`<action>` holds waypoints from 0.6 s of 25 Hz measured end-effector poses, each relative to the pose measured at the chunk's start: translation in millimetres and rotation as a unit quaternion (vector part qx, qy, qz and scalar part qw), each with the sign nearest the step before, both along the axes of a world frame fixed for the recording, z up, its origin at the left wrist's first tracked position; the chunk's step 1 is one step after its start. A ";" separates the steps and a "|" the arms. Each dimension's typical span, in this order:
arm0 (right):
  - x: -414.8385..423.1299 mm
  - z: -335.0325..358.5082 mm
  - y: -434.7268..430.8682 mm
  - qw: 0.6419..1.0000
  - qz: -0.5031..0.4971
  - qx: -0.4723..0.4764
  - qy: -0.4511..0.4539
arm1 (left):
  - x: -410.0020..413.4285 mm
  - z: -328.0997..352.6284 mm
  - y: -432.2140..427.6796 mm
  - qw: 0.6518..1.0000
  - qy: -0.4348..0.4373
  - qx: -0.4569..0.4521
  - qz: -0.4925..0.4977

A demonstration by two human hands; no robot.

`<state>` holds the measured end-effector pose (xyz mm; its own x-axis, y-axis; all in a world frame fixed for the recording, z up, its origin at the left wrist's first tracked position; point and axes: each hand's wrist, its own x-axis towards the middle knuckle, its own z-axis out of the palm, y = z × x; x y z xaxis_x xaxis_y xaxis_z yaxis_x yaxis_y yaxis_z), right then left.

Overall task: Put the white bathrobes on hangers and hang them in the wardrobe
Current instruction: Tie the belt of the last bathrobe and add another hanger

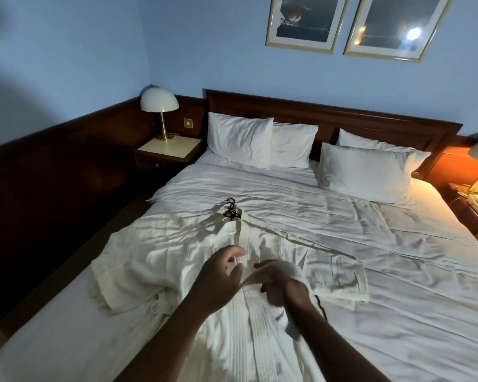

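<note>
Both forearms reach in from the bottom edge, over the lower front of a white bathrobe (260,334) spread face-up on the bed (384,244). The right hand (284,282) has its fingers (269,293) curled, with a flat strip of the robe's belt (253,275) wrapped across them and held. The left hand (218,274) is just beside it, with half-bent, blurred fingers (236,250). The belt runs toward the left thumb, but I cannot tell whether the hand pinches it. Straight beyond the fingertips the collar leads up to the black hooks of the hangers (231,209), which lie on the bedding well past both hands. Bunched cloth (138,260) lies out to the left of the left fingers, and whether it is a sleeve or a second robe is unclear. By the look of it, the robe is already on its hanger and the belt is being tied at the waist. The cloth looks soft, limp and fairly weighty, so it will likely sag and slide off if lifted by the fabric. The firm place to take hold is the hook or the hanger's neck, with the other hand under the gathered skirt. No wardrobe is in view.
</note>
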<state>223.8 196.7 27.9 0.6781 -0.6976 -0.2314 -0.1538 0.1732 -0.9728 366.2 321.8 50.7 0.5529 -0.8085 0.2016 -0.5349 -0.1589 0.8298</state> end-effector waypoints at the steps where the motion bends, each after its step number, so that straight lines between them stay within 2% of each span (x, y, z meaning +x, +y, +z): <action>1: -1.5 2.0 -5.5 0.999 -0.002 0.024 -0.028 | 3.3 -8.5 6.6 0.998 0.036 0.053 0.013; 4: -5.9 1.1 -15.0 0.997 0.041 0.032 -0.052 | -4.8 -30.0 5.3 0.979 0.077 0.175 -0.070; 7: -10.7 10.1 -13.7 0.989 0.142 0.003 -0.043 | -5.8 -40.2 -5.7 0.964 0.119 0.189 -0.143; 10: -15.3 10.2 0.4 0.968 0.243 -0.033 0.055 | 12.4 -49.2 -1.2 0.957 0.165 0.188 -0.149; 11: -17.2 5.1 3.3 0.949 0.283 -0.081 0.111 | 18.7 -48.0 0.3 0.958 0.171 0.187 -0.134; 12: -19.9 -5.8 5.0 0.908 0.319 -0.188 0.194 | 24.1 -49.2 2.0 0.959 0.176 0.188 -0.117; 13: -22.5 -18.8 6.9 0.833 0.339 -0.330 0.288 | 26.9 -48.5 3.7 0.961 0.175 0.189 -0.105; 14: -23.5 -30.9 9.3 0.755 0.313 -0.466 0.339 | 28.3 -47.0 5.4 0.961 0.175 0.186 -0.110; 15: -26.0 -37.1 14.0 0.698 0.257 -0.562 0.362 | 28.6 -47.9 7.2 0.957 0.189 0.180 -0.130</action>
<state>197.7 210.7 -9.2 0.8946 -0.4222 -0.1468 -0.4366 -0.8956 -0.0852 394.9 329.0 2.8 0.3024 -0.9080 -0.2899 -0.2681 -0.3729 0.8883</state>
